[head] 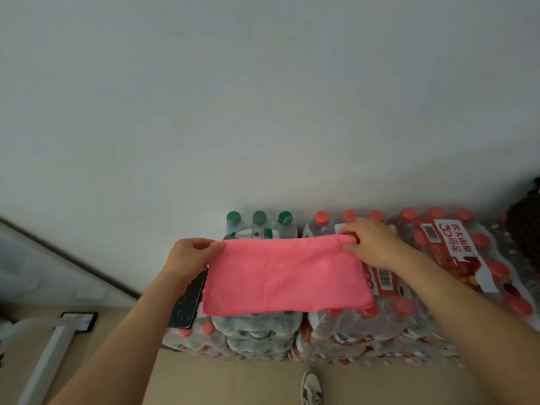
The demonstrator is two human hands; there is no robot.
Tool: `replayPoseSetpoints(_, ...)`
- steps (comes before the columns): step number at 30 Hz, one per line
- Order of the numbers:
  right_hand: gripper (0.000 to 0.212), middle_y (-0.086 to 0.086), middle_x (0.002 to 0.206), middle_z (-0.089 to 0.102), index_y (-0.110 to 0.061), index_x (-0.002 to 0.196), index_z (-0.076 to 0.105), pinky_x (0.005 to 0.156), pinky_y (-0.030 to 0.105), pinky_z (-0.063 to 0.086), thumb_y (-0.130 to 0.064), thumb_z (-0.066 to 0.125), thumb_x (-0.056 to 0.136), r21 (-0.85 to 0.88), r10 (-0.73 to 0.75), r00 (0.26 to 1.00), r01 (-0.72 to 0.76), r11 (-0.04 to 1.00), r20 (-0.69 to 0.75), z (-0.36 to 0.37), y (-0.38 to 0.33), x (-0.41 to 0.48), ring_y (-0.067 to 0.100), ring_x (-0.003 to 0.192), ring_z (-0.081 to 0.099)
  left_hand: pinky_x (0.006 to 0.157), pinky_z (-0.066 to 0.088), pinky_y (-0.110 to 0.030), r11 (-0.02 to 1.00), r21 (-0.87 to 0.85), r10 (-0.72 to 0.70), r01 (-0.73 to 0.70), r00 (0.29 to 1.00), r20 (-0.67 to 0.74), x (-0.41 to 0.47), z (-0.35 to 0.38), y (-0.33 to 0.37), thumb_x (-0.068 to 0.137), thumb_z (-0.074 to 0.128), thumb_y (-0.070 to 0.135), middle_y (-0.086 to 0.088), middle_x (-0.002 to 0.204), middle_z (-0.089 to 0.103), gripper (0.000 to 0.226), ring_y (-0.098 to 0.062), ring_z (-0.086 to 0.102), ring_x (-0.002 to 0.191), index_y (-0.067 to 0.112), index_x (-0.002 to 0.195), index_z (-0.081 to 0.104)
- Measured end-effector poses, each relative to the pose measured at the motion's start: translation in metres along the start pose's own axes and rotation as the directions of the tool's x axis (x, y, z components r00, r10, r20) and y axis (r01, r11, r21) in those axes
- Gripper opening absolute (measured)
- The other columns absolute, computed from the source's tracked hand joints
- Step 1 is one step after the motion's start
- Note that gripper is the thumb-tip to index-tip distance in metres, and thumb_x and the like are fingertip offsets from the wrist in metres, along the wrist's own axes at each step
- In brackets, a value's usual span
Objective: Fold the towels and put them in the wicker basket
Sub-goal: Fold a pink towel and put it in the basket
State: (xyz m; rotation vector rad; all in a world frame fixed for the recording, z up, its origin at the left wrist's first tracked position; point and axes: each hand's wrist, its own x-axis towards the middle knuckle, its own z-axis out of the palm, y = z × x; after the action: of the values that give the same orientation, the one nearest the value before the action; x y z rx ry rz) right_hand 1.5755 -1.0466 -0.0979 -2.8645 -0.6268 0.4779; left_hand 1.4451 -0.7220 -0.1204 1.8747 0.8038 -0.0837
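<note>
A large "30" beside Chinese characters on the red-and-white label (pixel 455 249) of the red-capped bottle pack (pixel 497 269)

The pink cloth towel (pixel 286 276) hid the caps of the shrink-wrapped plastic bottle packs (pixel 263 325) beneath it and one edge of a flat black slab (pixel 188 305). A dark brown object (pixel 527 229) was cut off by the right edge and could not be identified. A grey-white shoe (pixel 312 387) ran off the bottom.

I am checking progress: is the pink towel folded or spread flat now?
Folded at least once: the pink towel shows doubled layers at its near right corner. The left hand and right hand pinch its far corners.
</note>
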Motion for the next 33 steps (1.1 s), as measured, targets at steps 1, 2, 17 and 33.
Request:
replayPoseSetpoints(1, 0.01, -0.007, 0.096, 0.062, -0.028, 0.093, 0.069, 0.084, 0.039, 0.043, -0.03, 0.062, 0.086, 0.02, -0.006, 1.0, 0.006, 1.0, 0.008, -0.002, 0.002, 0.002, 0.02, 0.1, 0.058, 0.07, 0.056, -0.027, 1.0, -0.021, -0.017, 0.018, 0.999, 0.028, 0.0, -0.001, -0.001, 0.079, 0.077, 0.03, 0.001, 0.082, 0.072, 0.017, -0.012, 0.065, 0.072, 0.017, 0.09, 0.075)
replayPoseSetpoints(2, 0.004, -0.007, 0.084, 0.063, -0.025, 0.081, 0.069, 0.076, 0.034, 0.044, -0.029, 0.066, 0.083, 0.053, -0.02, 1.0, 0.019, 0.998, 0.012, -0.004, 0.006, 0.004, 0.019, 0.09, 0.06, 0.063, 0.054, -0.022, 0.998, -0.049, -0.036, 0.039, 0.997, 0.071, 0.0, -0.002, -0.002, 0.08, 0.075, 0.026, 0.0, 0.079, 0.07, 0.016, -0.009, 0.063, 0.067, 0.013, 0.089, 0.073)
replayPoseSetpoints(17, 0.04, 0.014, 0.119, 0.06, -0.012, 0.124, 0.056, 0.091, 0.044, 0.048, -0.028, 0.053, 0.088, -0.065, -0.108, 0.881, 0.087, 0.994, -0.46, 0.014, -0.036, -0.012, 0.035, 0.109, 0.055, 0.057, 0.048, -0.033, 0.983, -0.177, 0.036, -0.048, 0.997, -0.07, -0.018, 0.016, -0.011, 0.079, 0.074, 0.037, -0.005, 0.095, 0.066, 0.03, -0.02, 0.056, 0.07, 0.029, 0.092, 0.048)
replayPoseSetpoints(33, 0.076, 0.0, 0.152, -0.034, -0.04, 0.142, -0.025, 0.112, 0.059, -0.013, -0.077, 0.004, 0.082, -0.155, -0.269, 0.956, 0.285, 0.946, 0.115, 0.084, -0.151, -0.022, 0.025, 0.139, -0.033, 0.061, 0.043, -0.037, 0.972, -0.235, 0.022, -0.031, 0.999, -0.038, -0.046, -0.034, -0.051, 0.084, 0.055, -0.003, -0.006, 0.096, 0.056, 0.062, -0.022, 0.046, 0.072, 0.043, 0.124, 0.058)
